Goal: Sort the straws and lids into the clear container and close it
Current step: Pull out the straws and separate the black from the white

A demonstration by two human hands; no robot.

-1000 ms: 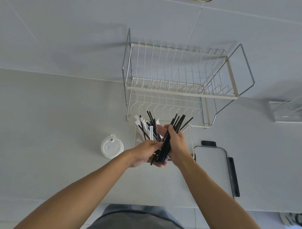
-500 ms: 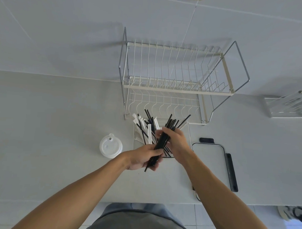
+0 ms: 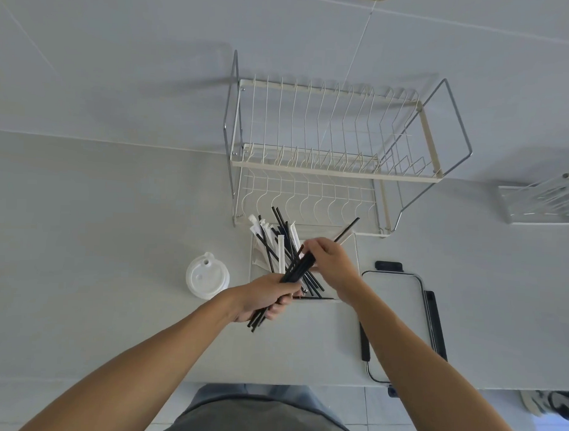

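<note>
head cam | looks steeply down | close over counter [image 3: 114, 241]

The wire dish rack [image 3: 330, 152] stands tall at the back edge of the counter [image 3: 98, 241], just behind the clear container [image 3: 356, 250], so no hand can pass there. Straws [image 3: 277, 244] stick up out of the container, a stack of white lids [image 3: 207, 278] sits close on its left, and the container's lid [image 3: 393, 303] lies close on its right. The left part of the counter and its front edge are wide open.
</note>
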